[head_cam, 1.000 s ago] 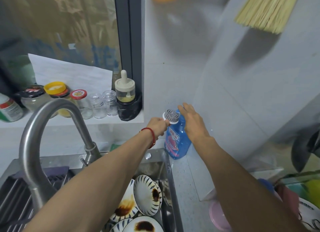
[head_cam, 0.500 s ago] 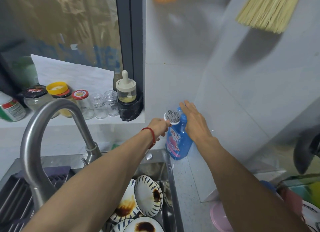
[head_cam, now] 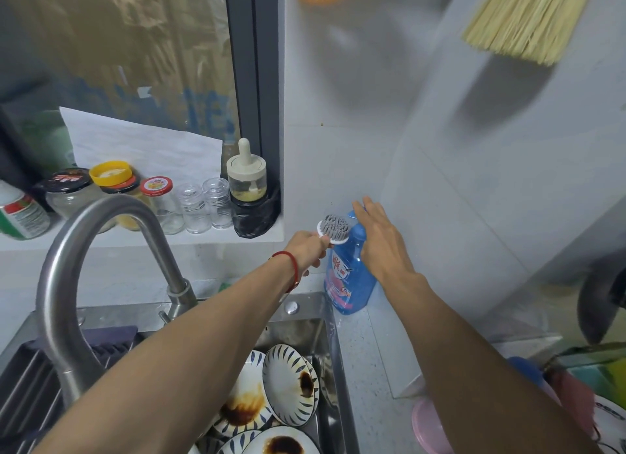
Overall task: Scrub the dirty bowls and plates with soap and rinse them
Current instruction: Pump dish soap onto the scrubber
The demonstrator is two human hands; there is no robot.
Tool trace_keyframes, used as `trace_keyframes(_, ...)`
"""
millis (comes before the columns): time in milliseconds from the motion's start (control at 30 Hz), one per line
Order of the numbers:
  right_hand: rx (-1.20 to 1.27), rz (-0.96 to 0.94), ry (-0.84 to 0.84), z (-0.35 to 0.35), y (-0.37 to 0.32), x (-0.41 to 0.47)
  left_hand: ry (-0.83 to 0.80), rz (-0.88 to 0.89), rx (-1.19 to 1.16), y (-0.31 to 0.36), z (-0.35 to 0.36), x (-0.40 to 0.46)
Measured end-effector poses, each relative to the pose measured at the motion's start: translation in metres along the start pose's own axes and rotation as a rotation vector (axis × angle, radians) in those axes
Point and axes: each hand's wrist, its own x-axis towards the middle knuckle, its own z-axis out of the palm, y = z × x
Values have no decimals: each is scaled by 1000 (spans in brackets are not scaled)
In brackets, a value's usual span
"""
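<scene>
A blue dish soap bottle [head_cam: 349, 277] stands in the corner behind the steel sink [head_cam: 305, 328]. My right hand [head_cam: 379, 240] lies flat over the bottle's pump top with straight fingers. My left hand [head_cam: 310, 248] grips the handle of a round scrub brush [head_cam: 333, 228] and holds its grey bristle head right beside the pump. Several dirty striped plates and bowls [head_cam: 288, 382] with brown sauce stains are stacked in the sink below my arms.
A curved steel faucet [head_cam: 88, 250] rises at the left over a dark drain rack [head_cam: 30, 379]. Jars [head_cam: 159, 203] and an oil dispenser [head_cam: 245, 176] line the window ledge. A pink bowl [head_cam: 428, 426] and other dishes sit on the counter at right. A broom [head_cam: 528, 16] hangs above.
Almost nothing has moved; my right hand stays flat on the pump and the brush head stays beside it.
</scene>
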Motion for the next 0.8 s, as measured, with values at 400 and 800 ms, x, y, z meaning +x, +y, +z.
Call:
trace_keyframes(400,31,-19,26,11,5,-7,-9,9,7,0,0,0)
trace_keyframes(800,15,17,8,-7,-2,-1,4,-4,-14,3,6,-2)
